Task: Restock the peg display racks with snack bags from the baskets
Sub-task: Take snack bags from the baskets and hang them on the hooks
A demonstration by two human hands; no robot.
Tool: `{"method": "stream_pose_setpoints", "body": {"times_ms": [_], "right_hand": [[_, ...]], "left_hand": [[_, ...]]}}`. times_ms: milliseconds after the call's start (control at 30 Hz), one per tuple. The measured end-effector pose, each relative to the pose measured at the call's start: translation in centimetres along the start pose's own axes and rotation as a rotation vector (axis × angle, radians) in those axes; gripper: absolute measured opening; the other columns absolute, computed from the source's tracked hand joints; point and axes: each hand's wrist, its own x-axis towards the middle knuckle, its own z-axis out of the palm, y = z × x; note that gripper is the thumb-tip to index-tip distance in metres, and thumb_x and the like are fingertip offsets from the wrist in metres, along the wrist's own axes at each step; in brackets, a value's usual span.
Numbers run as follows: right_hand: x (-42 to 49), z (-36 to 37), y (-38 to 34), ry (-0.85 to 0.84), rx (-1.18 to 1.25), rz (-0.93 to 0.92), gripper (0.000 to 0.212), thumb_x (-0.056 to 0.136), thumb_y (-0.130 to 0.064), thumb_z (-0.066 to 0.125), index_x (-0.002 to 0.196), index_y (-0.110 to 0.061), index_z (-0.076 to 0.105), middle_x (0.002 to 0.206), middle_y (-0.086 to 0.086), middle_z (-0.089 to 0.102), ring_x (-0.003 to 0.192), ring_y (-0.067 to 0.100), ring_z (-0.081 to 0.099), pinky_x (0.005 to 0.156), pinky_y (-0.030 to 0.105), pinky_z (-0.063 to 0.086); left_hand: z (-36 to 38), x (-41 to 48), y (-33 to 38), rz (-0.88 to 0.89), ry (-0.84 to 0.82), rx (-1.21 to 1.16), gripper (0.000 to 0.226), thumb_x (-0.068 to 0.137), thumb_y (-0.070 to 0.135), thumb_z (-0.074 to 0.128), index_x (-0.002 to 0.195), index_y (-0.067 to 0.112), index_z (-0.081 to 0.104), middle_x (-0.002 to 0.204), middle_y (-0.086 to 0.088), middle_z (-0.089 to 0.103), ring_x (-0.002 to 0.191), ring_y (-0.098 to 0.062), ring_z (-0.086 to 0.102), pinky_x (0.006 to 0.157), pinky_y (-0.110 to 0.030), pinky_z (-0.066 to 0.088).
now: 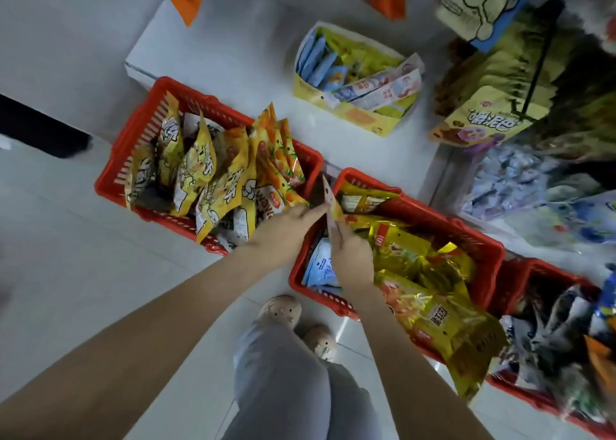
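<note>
snack bag [328,195] pinched edge-on by left hand [286,230] and right hand [352,258], above three red baskets [366,177].

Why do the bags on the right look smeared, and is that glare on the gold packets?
Head view: the wide-angle lens bows the edges, so the hanging bags at the right smear; the centre, where the left hand and right hand hold a thin packet, is sharper. Head view: yes, the gold foil bags in the middle red basket catch bright glare.
</note>
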Motion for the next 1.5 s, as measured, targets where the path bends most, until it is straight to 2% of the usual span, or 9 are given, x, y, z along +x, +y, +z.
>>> {"method": "stream_pose_setpoints", "body": {"times_ms": [167, 267, 400, 633, 767, 900, 1100, 1233, 1500], "right_hand": [[-4.1, -9.8, -5.8, 0.003, 0.320, 0.117, 0.016, 0.096, -0.013, 0.052, 0.094, -0.003, 0.064, 0.066, 0.019, 0.057, 0.059, 0.031, 0.052, 0.059, 0.039, 0.043], [-7.8, -17.6, -10.6, 0.011, 0.581, 0.176, 0.017, 0.096, -0.015, 0.053, 0.090, -0.021, 0.067, 0.085, 0.008, 0.070, 0.083, 0.025, 0.066, 0.076, 0.038, 0.052], [-12.4, -26.7, -18.0, 0.028, 0.892, 0.136, 0.025, 0.098, -0.012, 0.051, 0.084, -0.030, 0.063, 0.073, -0.016, 0.071, 0.077, -0.006, 0.066, 0.063, 0.006, 0.047], [-18.4, -36.3, -27.4, 0.009, 0.972, -0.099, 0.018, 0.099, -0.020, 0.050, 0.109, -0.030, 0.061, 0.108, -0.014, 0.068, 0.101, 0.004, 0.064, 0.078, 0.012, 0.048], [-21.5, -42.0, -29.7, 0.031, 0.855, -0.312, 0.046, 0.093, -0.048, 0.047, 0.138, -0.038, 0.042, 0.124, -0.006, 0.062, 0.117, 0.007, 0.056, 0.101, 0.031, 0.042], [-23.1, -47.8, -31.2, 0.214, 0.550, -0.428, 0.058, 0.099, -0.024, 0.051, 0.149, -0.033, 0.023, 0.091, 0.004, 0.064, 0.086, 0.015, 0.061, 0.074, 0.016, 0.044], [-24.9, -53.4, -33.8, 0.360, 0.282, -0.527, 0.026, 0.095, -0.025, 0.056, 0.120, -0.020, 0.052, 0.067, 0.007, 0.067, 0.056, 0.005, 0.059, 0.061, 0.023, 0.049], [-25.6, -56.0, -35.0, 0.490, 0.201, -0.547, 0.016, 0.092, -0.029, 0.059, 0.098, -0.014, 0.056, 0.069, 0.004, 0.057, 0.069, 0.019, 0.055, 0.057, 0.018, 0.039], [-24.9, -60.8, -39.5, 0.830, 0.008, -0.552, 0.018, 0.091, -0.037, 0.059, 0.092, -0.020, 0.067, 0.099, -0.009, 0.046, 0.109, 0.017, 0.035, 0.073, 0.028, 0.010]], "left_hand": [[-7.3, -4.9, 5.0, 0.057, 0.050, -0.336, 0.081, 0.097, 0.010, 0.049, 0.151, 0.039, -0.003, 0.136, -0.007, 0.044, 0.092, -0.014, 0.051, 0.074, -0.024, 0.041], [-12.7, -9.0, 9.0, 0.110, 0.004, -0.490, 0.098, 0.088, 0.034, 0.066, 0.148, 0.045, -0.010, 0.156, -0.001, 0.024, 0.114, -0.020, 0.055, 0.092, -0.036, 0.049], [-19.1, -15.8, 14.5, 0.199, 0.050, -0.389, 0.117, 0.074, 0.044, 0.078, 0.152, 0.030, -0.008, 0.155, 0.022, -0.004, 0.140, 0.001, 0.010, 0.109, -0.021, 0.024], [-29.0, -25.2, 20.9, 0.017, 0.549, -0.263, 0.053, 0.092, 0.014, 0.057, 0.142, 0.015, 0.040, 0.122, -0.009, 0.058, 0.111, -0.027, 0.055, 0.083, -0.032, 0.042], [-34.5, -29.5, 23.0, -0.097, 0.815, -0.461, 0.025, 0.101, 0.015, 0.043, 0.093, -0.005, 0.057, 0.058, 0.001, 0.040, 0.053, -0.020, 0.042, 0.055, -0.035, 0.025], [-39.2, -32.7, 25.0, -0.058, 0.780, -0.619, 0.023, 0.099, 0.021, 0.049, 0.103, 0.006, 0.067, 0.069, 0.002, 0.055, 0.072, -0.022, 0.057, 0.056, -0.025, 0.035], [-43.6, -36.1, 28.2, 0.082, 0.745, -0.649, 0.021, 0.097, 0.020, 0.054, 0.111, 0.012, 0.068, 0.091, 0.001, 0.067, 0.085, -0.015, 0.061, 0.072, -0.028, 0.046], [-46.1, -36.5, 29.7, 0.137, 0.760, -0.643, 0.013, 0.095, 0.022, 0.057, 0.101, 0.026, 0.068, 0.103, 0.005, 0.070, 0.100, -0.018, 0.064, 0.094, -0.039, 0.049], [-52.5, -35.7, 32.5, 0.374, 0.858, -0.764, 0.020, 0.098, 0.013, 0.052, 0.086, 0.025, 0.064, 0.087, 0.010, 0.067, 0.075, 0.001, 0.058, 0.072, -0.022, 0.043]]}}
